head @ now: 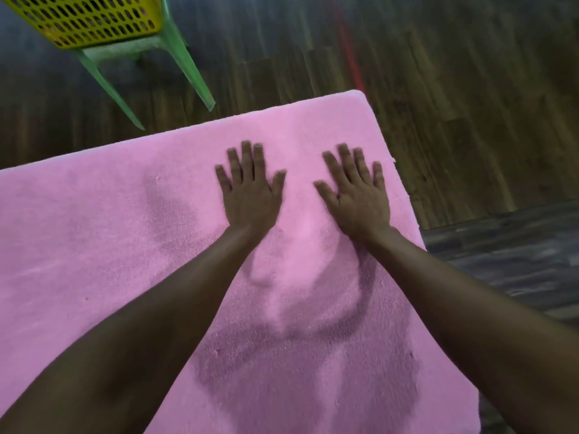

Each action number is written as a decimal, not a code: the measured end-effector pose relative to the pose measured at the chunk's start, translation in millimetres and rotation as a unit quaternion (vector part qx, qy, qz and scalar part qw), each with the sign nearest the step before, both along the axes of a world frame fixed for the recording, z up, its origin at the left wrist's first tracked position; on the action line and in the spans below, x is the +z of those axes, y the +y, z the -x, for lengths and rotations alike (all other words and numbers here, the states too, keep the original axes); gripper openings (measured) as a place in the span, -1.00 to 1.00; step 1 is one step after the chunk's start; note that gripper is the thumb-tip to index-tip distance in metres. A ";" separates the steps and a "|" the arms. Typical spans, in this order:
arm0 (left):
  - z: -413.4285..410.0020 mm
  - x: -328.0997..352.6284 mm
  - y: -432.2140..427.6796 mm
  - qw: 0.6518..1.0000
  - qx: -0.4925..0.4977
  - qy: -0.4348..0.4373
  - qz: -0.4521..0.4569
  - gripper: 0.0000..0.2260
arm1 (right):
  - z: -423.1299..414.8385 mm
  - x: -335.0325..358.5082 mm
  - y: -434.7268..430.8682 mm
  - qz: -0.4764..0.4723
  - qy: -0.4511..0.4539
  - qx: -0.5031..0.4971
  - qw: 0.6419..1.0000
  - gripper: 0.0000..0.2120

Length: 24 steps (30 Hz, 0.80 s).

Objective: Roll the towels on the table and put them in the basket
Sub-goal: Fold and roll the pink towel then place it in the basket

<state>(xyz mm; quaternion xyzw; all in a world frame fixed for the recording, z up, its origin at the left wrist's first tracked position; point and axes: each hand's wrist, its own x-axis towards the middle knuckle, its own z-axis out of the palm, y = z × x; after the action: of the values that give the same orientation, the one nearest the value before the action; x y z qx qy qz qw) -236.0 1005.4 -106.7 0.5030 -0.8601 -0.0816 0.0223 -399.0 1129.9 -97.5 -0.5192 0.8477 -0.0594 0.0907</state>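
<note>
Left hand (pixel 250 195), right hand (pixel 357 198) — splayed flat on pink towel (pixel 94 230) — near its far corner

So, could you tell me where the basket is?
In the head view's top left corner, the yellow basket sits on a green stool, beyond the pink towel.

Cannot see table under pink towel (pixel 94 233). Cut off: towel at left and bottom, yellow basket (pixel 91 21) at top.
</note>
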 end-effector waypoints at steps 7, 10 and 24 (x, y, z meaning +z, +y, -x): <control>5.1 2.8 5.6 1.000 0.003 -0.005 -0.009 -0.36 | 8.9 4.9 10.1 -0.005 -0.009 0.000 1.000 -0.38; 6.3 6.2 2.9 1.000 0.010 -0.010 -0.019 -0.36 | 9.4 4.8 6.8 -0.016 -0.010 -0.003 1.000 -0.39; -214.3 63.9 -44.9 0.989 0.124 0.052 -0.068 -0.47 | -201.1 63.0 -74.4 -0.006 -0.106 0.078 0.991 -0.47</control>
<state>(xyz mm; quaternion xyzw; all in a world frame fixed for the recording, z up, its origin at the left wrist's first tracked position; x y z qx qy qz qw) -21.7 960.5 -42.8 0.6013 -0.7812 -0.1620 0.0427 -197.9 1055.4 -34.6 -0.5743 0.7903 -0.1019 0.1877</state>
